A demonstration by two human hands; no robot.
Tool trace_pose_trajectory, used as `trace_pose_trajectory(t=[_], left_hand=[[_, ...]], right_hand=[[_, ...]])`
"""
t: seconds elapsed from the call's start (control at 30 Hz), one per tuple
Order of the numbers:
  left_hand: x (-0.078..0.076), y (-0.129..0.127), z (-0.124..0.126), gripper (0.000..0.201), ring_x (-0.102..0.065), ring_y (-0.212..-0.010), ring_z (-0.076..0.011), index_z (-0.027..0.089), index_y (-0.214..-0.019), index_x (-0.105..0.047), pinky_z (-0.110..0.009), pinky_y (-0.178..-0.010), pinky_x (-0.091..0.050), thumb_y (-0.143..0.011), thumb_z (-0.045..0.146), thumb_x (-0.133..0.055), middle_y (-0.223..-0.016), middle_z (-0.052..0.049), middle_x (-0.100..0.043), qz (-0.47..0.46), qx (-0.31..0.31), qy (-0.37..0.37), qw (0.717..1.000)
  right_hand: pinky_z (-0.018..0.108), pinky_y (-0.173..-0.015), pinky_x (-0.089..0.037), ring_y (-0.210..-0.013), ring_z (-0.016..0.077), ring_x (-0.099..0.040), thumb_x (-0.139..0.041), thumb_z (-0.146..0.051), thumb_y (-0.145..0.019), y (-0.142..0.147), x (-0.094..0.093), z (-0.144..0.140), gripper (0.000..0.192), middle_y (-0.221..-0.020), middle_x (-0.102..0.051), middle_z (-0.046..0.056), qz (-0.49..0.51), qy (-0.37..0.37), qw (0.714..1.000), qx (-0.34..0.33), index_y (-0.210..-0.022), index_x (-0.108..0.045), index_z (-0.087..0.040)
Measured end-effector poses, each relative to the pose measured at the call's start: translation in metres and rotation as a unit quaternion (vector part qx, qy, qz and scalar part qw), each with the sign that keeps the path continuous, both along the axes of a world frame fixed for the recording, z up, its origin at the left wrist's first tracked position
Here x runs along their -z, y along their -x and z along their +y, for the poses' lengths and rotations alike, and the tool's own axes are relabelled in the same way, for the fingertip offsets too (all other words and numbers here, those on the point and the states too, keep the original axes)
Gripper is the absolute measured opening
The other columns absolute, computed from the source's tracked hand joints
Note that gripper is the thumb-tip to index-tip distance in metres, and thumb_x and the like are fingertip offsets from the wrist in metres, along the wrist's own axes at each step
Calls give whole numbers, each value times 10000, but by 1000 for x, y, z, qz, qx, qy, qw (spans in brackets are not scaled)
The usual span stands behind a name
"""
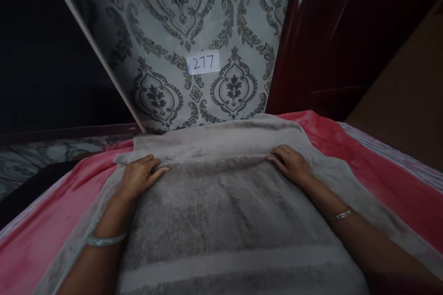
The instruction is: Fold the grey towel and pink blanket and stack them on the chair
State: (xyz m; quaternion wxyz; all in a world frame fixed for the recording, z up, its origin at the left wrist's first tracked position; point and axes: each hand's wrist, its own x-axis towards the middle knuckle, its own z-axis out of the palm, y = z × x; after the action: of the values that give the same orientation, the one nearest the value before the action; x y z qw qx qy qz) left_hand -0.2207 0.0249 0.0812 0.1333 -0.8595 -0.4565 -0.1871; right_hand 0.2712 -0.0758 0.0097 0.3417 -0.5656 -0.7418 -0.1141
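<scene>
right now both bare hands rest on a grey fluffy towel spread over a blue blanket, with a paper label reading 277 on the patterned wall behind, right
Not quite: the blanket under the grey fluffy towel is pink-red, not blue. The head view shows the left hand and right hand on the towel, and the 277 paper label on the patterned wall.

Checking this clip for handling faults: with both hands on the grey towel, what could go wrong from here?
1. The left hand and right hand sit at uneven heights on the grey towel, so its edge may end up skewed.
2. The towel's far edge looks wrinkled and may crease.
3. Pulling could drag the pink cover underneath.
</scene>
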Motion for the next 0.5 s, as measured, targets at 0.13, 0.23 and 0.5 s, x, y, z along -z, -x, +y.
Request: trace_pose_trajectory(t=[0.13, 0.23, 0.5], left_hand=[[-8, 3, -7, 438, -661, -782, -214, 231, -853, -699, -306, -698, -494, -929, 578, -444, -876, -60, -694, -17, 12, 107, 994], [-7, 16, -12, 465, -660, -800, -224, 227, -863, -706, -332, -764, -541, -904, 618, -459, -852, -68, -701, -60, 11, 169, 984], [-5, 39, -11, 440, -683, -745, -241, 271, -814, -691, -344, -696, -574, -858, 674, -519, -786, -19, -737, -144, 23, 93, 985]], right_hand=[[370, -728, -500, -820, 250, -616, -386, -577, -1014, -15, 5, -1, 450, -867, -638, 91, -14, 41, 999, 4, -901, -656, -235], [395, -751, -507, -840, 262, -622, -451, -566, -981, -31, 7, 1, 404, -880, -650, 91, -23, 77, 997, -8, -897, -667, -236], [433, -866, -511, -942, 285, -634, -641, -430, -845, -82, 0, -5, 245, -966, -693, 100, 6, 159, 987, 0, -932, -711, -213]])
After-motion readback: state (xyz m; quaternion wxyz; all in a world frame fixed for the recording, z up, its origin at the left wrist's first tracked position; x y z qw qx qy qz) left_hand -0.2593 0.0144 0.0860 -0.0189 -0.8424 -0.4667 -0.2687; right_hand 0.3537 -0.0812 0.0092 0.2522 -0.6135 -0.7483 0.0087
